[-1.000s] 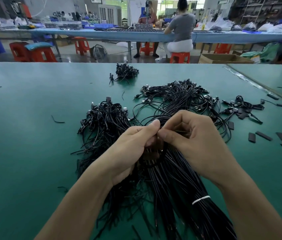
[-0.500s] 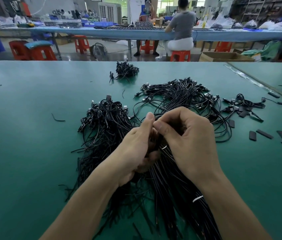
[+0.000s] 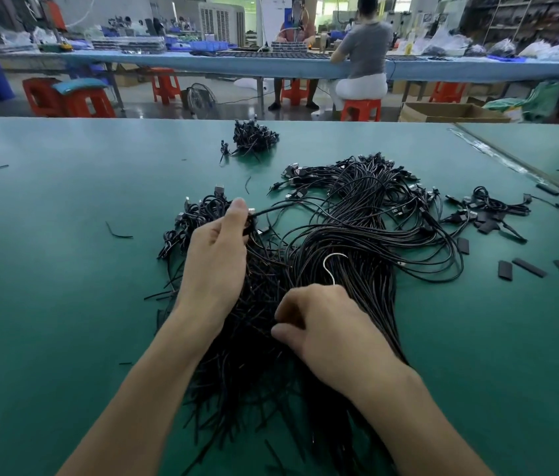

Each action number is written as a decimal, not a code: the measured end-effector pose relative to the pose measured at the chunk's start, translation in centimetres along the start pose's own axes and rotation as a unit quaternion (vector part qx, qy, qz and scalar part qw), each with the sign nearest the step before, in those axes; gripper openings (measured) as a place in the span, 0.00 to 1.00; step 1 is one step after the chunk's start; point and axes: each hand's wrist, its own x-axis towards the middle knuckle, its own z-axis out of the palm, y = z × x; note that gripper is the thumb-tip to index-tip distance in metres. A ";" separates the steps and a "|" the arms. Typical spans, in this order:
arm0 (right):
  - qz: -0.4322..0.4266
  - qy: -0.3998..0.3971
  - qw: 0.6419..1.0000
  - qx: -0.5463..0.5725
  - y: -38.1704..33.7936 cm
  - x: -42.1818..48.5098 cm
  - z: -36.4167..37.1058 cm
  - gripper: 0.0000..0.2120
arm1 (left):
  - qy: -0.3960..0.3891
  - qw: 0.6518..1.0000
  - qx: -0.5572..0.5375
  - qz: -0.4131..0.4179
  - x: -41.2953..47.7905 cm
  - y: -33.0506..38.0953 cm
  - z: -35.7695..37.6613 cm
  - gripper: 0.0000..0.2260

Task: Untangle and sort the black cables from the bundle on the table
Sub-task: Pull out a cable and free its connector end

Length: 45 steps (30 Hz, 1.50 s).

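While our left hand (image 3: 216,262) pinches one black cable (image 3: 271,209) by its plug at far left, our nearer right hand (image 3: 326,324), fingers curled, seems to pinch the white tie (image 3: 326,262) on the bundle (image 3: 367,235), whose strands run near-to-far across the table (image 3: 48,269).

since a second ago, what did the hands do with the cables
The hands, pinched together over the bundle before, parted. The left hand went up and left, its grip on one cable near its plug. The right hand dropped toward the person, fingers curled into the bundle. The small far pile and the loose black pieces stayed put.
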 end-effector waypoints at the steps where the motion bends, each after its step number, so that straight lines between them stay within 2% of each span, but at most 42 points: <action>1: -0.013 0.001 1.000 -0.017 -0.2 -0.1 0.6 0.06 | 0.002 1.000 0.006 0.002 -0.1 -0.1 0.1 0.28; 5: -0.037 -0.002 0.998 -0.056 -0.7 -0.2 2.7 0.12 | 0.005 0.999 0.010 0.035 -0.5 0.0 0.3 0.27; 11: -0.067 0.029 0.996 -0.053 -0.3 -0.2 2.5 0.07 | 0.002 0.996 -0.009 0.090 -0.7 0.3 0.3 0.27; 13: -0.101 0.035 0.992 -0.065 -0.3 -0.1 2.5 0.06 | 0.005 0.996 -0.011 0.092 -0.7 0.4 0.3 0.27; 15: -0.119 0.032 0.990 -0.069 -0.3 0.0 2.5 0.06 | 0.008 0.998 -0.025 0.058 -0.8 0.5 0.4 0.26; 19: -0.115 0.043 0.991 -0.047 0.0 -0.1 1.7 0.05 | 0.001 0.997 -0.076 -0.010 -0.6 0.5 0.4 0.25; 23: -0.079 0.067 0.994 0.040 0.3 0.2 0.2 0.04 | 0.008 0.998 -0.057 0.021 -0.8 1.0 0.6 0.23; 25: -0.041 0.131 0.988 0.071 0.6 0.7 -0.8 0.04 | 0.012 0.998 -0.042 0.050 -1.0 1.3 0.5 0.24; 27: 0.006 0.241 0.961 0.136 0.9 1.1 -1.7 0.05 | -0.005 0.995 -0.022 0.099 -1.3 1.6 0.5 0.25; 29: 0.057 0.321 0.899 0.293 0.8 1.4 -2.0 0.06 | -0.052 0.989 -0.017 0.134 -2.0 1.9 1.2 0.24; 32: 0.105 0.320 0.787 0.517 -0.3 1.3 -1.7 0.08 | -0.130 0.982 -0.033 0.136 -3.6 2.0 2.8 0.24; 33: 0.100 0.303 0.766 0.558 -0.8 1.2 -1.5 0.08 | -0.145 0.980 -0.039 0.128 -4.0 2.0 3.2 0.24; 34: 0.086 0.283 0.761 0.578 -1.2 1.2 -1.4 0.08 | -0.153 0.980 -0.054 0.113 -4.1 2.1 3.5 0.24; 35: 0.070 0.269 0.774 0.569 -1.5 1.1 -1.2 0.09 | -0.152 0.981 -0.071 0.097 -4.0 2.1 3.5 0.23; 38: 0.027 0.272 0.856 0.440 -1.8 0.9 -1.0 0.07 | -0.113 0.987 -0.105 0.053 -3.2 1.8 3.0 0.17; 39: 0.013 0.275 0.873 0.404 -1.8 0.7 -0.9 0.06 | -0.105 0.988 -0.112 0.037 -3.1 1.6 2.9 0.17; 42: -0.020 0.259 0.895 0.363 -2.0 0.4 -0.9 0.05 | -0.108 0.981 -0.163 -0.006 -3.0 1.6 2.6 0.14; 45: -0.052 0.208 0.925 0.315 -2.2 0.2 -1.5 0.06 | -0.112 0.974 -0.195 -0.003 -2.9 2.1 2.4 0.12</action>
